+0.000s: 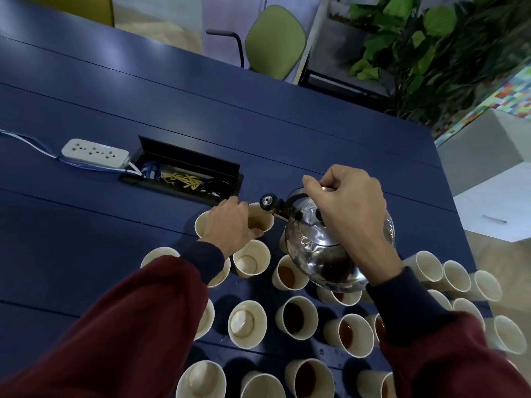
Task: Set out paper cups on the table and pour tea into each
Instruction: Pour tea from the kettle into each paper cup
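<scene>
Seen from above, a person in dark red sleeves stands at a blue table (86, 225) crowded with paper cups (245, 323), some holding brown tea and some holding none. The right hand (344, 199) is closed tightly round the top handle of a shiny steel kettle (324, 254), which is held off the table and tipped. The kettle's long line runs from its round body, nearest the person, forward and to the left, ending in the spout (273, 206). The spout's tip hangs at the right rim of a far cup (261, 224) in the back row. That cup sits just left of the kettle and against the left hand (230, 225), which wraps its left side, thumb at the near rim, steadying it. A little tea shows inside, but no stream can be made out. An unfilled cup (250, 262) stands just nearer the person and is probably next.
</scene>
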A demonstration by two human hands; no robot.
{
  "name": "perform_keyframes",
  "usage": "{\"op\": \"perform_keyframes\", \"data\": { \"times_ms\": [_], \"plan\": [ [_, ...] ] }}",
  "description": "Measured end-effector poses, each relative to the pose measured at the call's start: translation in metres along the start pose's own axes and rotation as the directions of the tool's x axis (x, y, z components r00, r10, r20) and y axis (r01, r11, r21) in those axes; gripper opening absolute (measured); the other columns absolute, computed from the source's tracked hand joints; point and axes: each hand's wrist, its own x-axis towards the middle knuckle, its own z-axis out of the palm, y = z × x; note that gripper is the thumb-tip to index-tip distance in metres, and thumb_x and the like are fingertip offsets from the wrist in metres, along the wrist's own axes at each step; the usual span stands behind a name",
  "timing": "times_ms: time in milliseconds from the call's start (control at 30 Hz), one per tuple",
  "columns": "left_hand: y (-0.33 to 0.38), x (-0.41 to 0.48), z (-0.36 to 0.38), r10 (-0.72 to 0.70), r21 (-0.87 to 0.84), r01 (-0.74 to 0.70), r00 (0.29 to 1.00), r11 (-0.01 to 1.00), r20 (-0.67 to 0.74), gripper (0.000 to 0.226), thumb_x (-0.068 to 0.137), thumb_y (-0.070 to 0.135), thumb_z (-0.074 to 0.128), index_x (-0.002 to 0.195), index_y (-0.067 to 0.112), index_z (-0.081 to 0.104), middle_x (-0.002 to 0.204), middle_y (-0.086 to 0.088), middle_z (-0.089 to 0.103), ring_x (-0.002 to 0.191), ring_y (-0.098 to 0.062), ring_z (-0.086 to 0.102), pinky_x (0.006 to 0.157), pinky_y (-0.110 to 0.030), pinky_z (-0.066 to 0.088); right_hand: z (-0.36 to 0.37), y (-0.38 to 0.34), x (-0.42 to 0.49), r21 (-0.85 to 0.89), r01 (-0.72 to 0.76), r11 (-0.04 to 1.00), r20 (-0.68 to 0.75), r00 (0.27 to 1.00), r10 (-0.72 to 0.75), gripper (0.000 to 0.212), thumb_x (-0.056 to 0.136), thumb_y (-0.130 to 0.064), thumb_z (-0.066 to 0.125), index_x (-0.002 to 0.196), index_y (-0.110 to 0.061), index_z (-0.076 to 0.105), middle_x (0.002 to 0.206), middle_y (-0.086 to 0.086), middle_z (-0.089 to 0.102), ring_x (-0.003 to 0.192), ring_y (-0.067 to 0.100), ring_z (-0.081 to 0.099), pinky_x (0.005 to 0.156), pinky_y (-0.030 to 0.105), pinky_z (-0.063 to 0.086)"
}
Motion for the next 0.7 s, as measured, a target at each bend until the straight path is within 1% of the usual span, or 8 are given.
{"op": "perform_keyframes", "data": {
  "times_ms": [133, 233, 300, 467, 533, 600, 633, 700],
  "plan": [
    [0.001, -0.001, -0.002, -0.001, 0.007, 0.001, 1.000, 1.000, -0.005, 0.061, 0.078, 0.062, 0.071, 0.115, 0.015, 0.062, 0.110, -0.004, 0.057, 0.105, -0.024, 0.057, 0.089, -0.040, 0.049, -0.002, 0.001, 0.000, -0.002, 0.012, 1.000, -0.005, 1.000, -0.012, 0.034, 0.088, -0.046, 0.066, 0.065, -0.022, 0.059, 0.054, -0.005, 0.061, 0.061, 0.012, 0.059, 0.055, 0.022, 0.039],
    [0.000, -0.001, -0.002, 0.001, 0.001, -0.001, 1.000, 1.000, -0.008, 0.061, 0.078, 0.062, 0.071, 0.114, 0.014, 0.062, 0.109, -0.004, 0.057, 0.104, -0.024, 0.057, 0.088, -0.039, 0.049, -0.003, 0.000, 0.000, -0.011, 0.011, 1.000, -0.004, 1.000, -0.011, 0.034, 0.088, -0.046, 0.065, 0.064, -0.022, 0.058, 0.053, -0.004, 0.062, 0.060, 0.012, 0.059, 0.055, 0.019, 0.036],
    [0.000, 0.000, -0.001, 0.001, 0.002, -0.001, 1.000, 1.000, -0.010, 0.060, 0.079, 0.062, 0.071, 0.114, 0.014, 0.061, 0.109, -0.005, 0.056, 0.104, -0.024, 0.057, 0.088, -0.039, 0.049, -0.004, 0.000, 0.000, -0.019, 0.020, 1.000, -0.009, 1.000, -0.020, 0.034, 0.089, -0.045, 0.065, 0.065, -0.022, 0.058, 0.053, -0.003, 0.062, 0.059, 0.012, 0.059, 0.055, 0.018, 0.036],
    [-0.001, -0.001, 0.000, -0.003, 0.010, 0.003, 1.000, 1.000, -0.022, 0.058, 0.080, 0.061, 0.070, 0.113, 0.014, 0.063, 0.108, -0.004, 0.057, 0.106, -0.024, 0.056, 0.087, -0.038, 0.047, -0.005, -0.001, 0.001, -0.008, 0.012, 1.000, -0.023, 1.000, -0.012, 0.036, 0.089, -0.045, 0.065, 0.063, -0.022, 0.057, 0.054, -0.005, 0.061, 0.059, 0.012, 0.059, 0.053, 0.023, 0.039],
    [-0.002, -0.003, -0.004, -0.003, 0.000, 0.003, 0.999, 1.000, -0.042, 0.057, 0.081, 0.061, 0.069, 0.112, 0.014, 0.062, 0.109, -0.005, 0.057, 0.107, -0.025, 0.056, 0.086, -0.039, 0.047, -0.007, 0.001, 0.000, 0.043, -0.004, 0.999, -0.035, 0.999, 0.006, 0.037, 0.090, -0.044, 0.065, 0.064, -0.020, 0.058, 0.056, -0.004, 0.061, 0.060, 0.014, 0.059, 0.055, 0.027, 0.044],
    [-0.004, -0.007, -0.011, -0.010, -0.037, 0.007, 0.996, 0.999, -0.087, 0.054, 0.085, 0.060, 0.066, 0.113, 0.013, 0.062, 0.110, -0.006, 0.057, 0.107, -0.026, 0.057, 0.085, -0.040, 0.049, -0.010, 0.004, -0.003, 0.121, -0.035, 0.992, -0.057, 0.997, 0.042, 0.038, 0.091, -0.044, 0.065, 0.065, -0.017, 0.060, 0.056, -0.004, 0.060, 0.057, 0.013, 0.057, 0.056, 0.029, 0.045],
    [-0.006, -0.010, -0.017, -0.014, -0.074, 0.005, 0.992, 0.997, -0.126, 0.055, 0.086, 0.060, 0.065, 0.115, 0.012, 0.063, 0.111, -0.007, 0.058, 0.106, -0.027, 0.058, 0.085, -0.042, 0.051, -0.013, 0.004, -0.005, 0.172, -0.050, 0.984, -0.073, 0.995, 0.063, 0.040, 0.091, -0.045, 0.066, 0.064, -0.016, 0.059, 0.054, -0.005, 0.058, 0.055, 0.012, 0.054, 0.056, 0.029, 0.044],
    [-0.008, -0.018, -0.032, -0.041, -0.203, -0.003, 0.977, 0.979, -0.209, 0.059, 0.086, 0.059, 0.066, 0.121, 0.012, 0.064, 0.112, -0.007, 0.062, 0.104, -0.027, 0.061, 0.086, -0.044, 0.052, -0.018, 0.006, -0.012, 0.305, -0.079, 0.949, -0.094, 0.989, 0.113, 0.046, 0.092, -0.046, 0.065, 0.062, -0.014, 0.054, 0.051, -0.007, 0.051, 0.052, 0.010, 0.048, 0.058, 0.031, 0.045]
  ]
}}
